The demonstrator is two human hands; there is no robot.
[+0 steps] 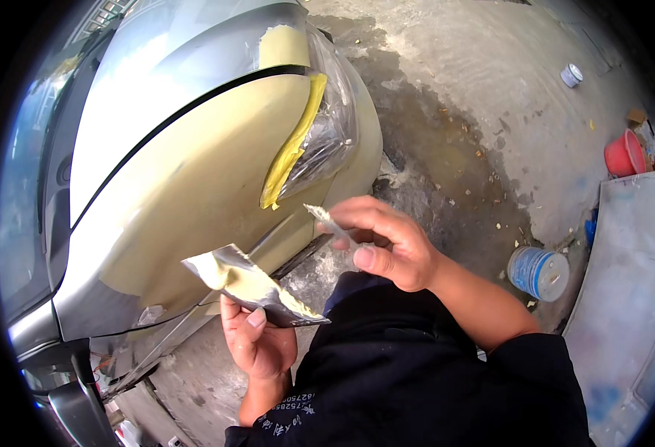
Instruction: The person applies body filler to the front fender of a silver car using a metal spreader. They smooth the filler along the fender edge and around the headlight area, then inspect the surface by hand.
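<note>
My left hand [260,343] grips a dark rectangular mixing board [271,302] with cream putty [226,274] smeared across it. Above and right of it, my right hand [387,246] holds a thin, pale putty spreader [335,227] between fingers and thumb, with putty on its tip. The board and spreader are apart. Just beyond them is a car body panel [193,175] coated in patches of beige filler, beside a lamp [327,127] covered in wrinkled clear film and edged by yellow tape [290,153].
A concrete floor [476,45] with a dark wet patch lies to the right, holding a white-and-blue bucket [538,272], a small white can [571,74] and a red bucket [624,153]. A pale panel [618,313] runs along the right edge. The car's window and mirror fill the far left.
</note>
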